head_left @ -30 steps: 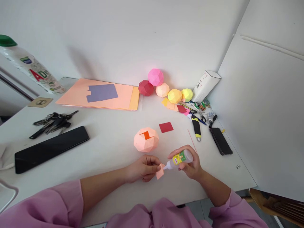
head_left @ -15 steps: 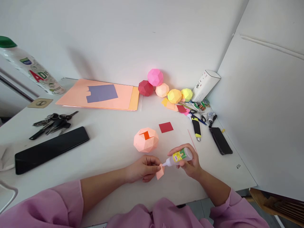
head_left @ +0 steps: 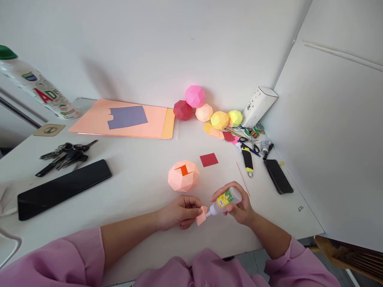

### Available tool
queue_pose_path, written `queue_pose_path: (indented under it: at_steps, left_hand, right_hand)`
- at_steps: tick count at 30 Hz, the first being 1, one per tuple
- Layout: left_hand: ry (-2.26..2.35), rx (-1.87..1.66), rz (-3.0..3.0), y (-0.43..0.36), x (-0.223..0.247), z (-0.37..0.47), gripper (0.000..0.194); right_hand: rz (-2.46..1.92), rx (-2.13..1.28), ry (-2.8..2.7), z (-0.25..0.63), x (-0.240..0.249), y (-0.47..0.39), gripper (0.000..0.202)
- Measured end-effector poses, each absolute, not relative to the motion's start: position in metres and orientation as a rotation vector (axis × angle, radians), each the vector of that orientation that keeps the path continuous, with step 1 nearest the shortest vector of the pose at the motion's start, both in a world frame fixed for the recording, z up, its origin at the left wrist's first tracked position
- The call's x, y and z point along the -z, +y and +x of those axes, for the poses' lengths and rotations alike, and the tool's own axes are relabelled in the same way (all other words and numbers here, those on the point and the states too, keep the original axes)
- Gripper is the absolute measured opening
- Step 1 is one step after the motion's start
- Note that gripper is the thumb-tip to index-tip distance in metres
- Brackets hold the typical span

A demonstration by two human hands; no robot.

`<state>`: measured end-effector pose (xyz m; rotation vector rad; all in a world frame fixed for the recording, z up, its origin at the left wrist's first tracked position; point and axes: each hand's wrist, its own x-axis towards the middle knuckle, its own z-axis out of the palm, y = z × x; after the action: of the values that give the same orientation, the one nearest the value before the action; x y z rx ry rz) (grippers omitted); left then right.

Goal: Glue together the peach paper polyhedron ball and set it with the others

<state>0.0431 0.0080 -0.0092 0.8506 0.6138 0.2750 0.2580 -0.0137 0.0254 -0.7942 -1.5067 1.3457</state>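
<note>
Between the thumb and fingers of my left hand (head_left: 186,212) is a small folded piece of peach paper (head_left: 201,216). My right hand (head_left: 241,207) is wrapped round a glue bottle (head_left: 225,200) with a yellow and green label. The bottle tilts down to the left, its nozzle at the right edge of the peach piece. Just beyond my left hand sits a faceted peach paper ball (head_left: 183,179) with an opening on top that shows orange inside. A dark red paper rectangle (head_left: 209,160) lies to the right of the ball.
Several coloured paper balls (head_left: 195,97) stand against the wall. A utility knife (head_left: 247,160), scissors (head_left: 256,149) and a black phone-like case (head_left: 278,176) lie at right. At left are peach sheets (head_left: 89,117), keys (head_left: 67,154), a long black object (head_left: 64,189) and a white bottle (head_left: 42,87).
The glue bottle's nozzle has moved down along the peach piece's right edge, and the bottle is tilted more steeply. My left hand has stayed nearly still.
</note>
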Motion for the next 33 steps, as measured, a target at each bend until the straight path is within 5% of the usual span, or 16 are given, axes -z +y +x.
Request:
queue_pose_path:
  at_steps: [33]
  left_hand:
    - [0.422,-0.396,0.925,0.0073,0.0183,0.0405,0.025]
  right_hand:
    - [-0.81,-1.186,-1.279,0.2646,-0.0184,-0.0105,0.032]
